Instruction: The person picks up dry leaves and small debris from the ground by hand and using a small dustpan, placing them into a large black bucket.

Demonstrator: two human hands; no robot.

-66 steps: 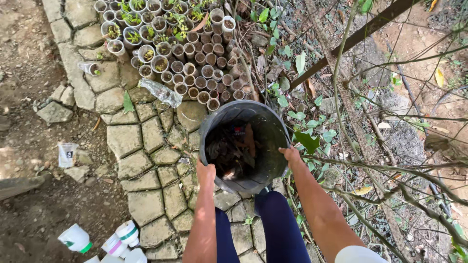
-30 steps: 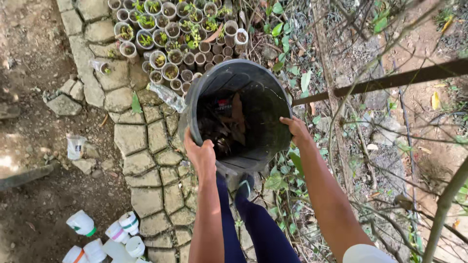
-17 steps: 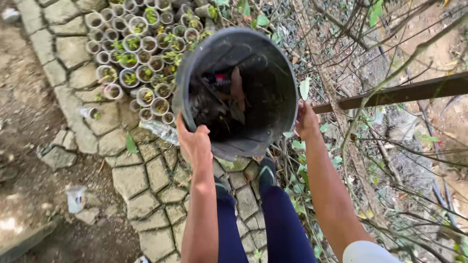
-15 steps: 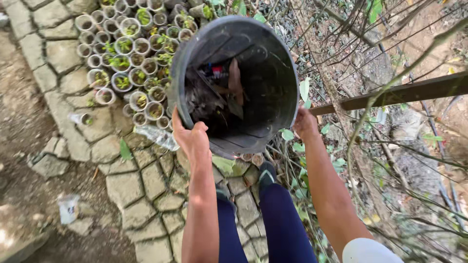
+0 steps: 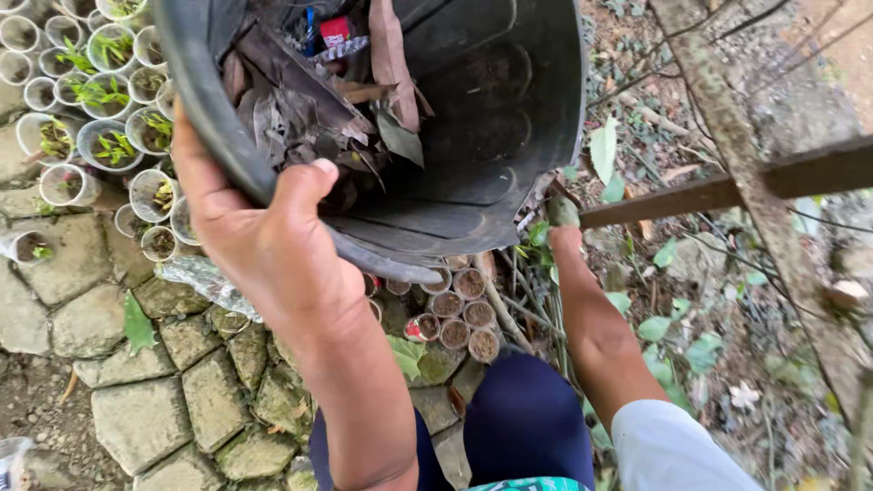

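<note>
A black plastic bucket (image 5: 491, 136) is lifted close to the camera, tilted so I look into it. Inside lie dry brown leaves (image 5: 309, 118) and bits of coloured litter. My left hand (image 5: 264, 236) clamps the bucket's near rim, thumb over the edge. My right hand (image 5: 566, 238) reaches up under the bucket's right side, its fingers hidden behind the wall. My legs in dark trousers stand on the stones below.
Many small seedling cups (image 5: 100, 118) with green sprouts stand at upper left; more soil-filled cups (image 5: 459, 314) sit under the bucket. A stone paved path (image 5: 145, 400) runs at lower left. A rusty metal bar (image 5: 746, 186) and thin branches cross the right side.
The bucket has been raised from the ground up toward the camera and tipped more. Both hands rose with it, and the view now sits much closer to the rim.
</note>
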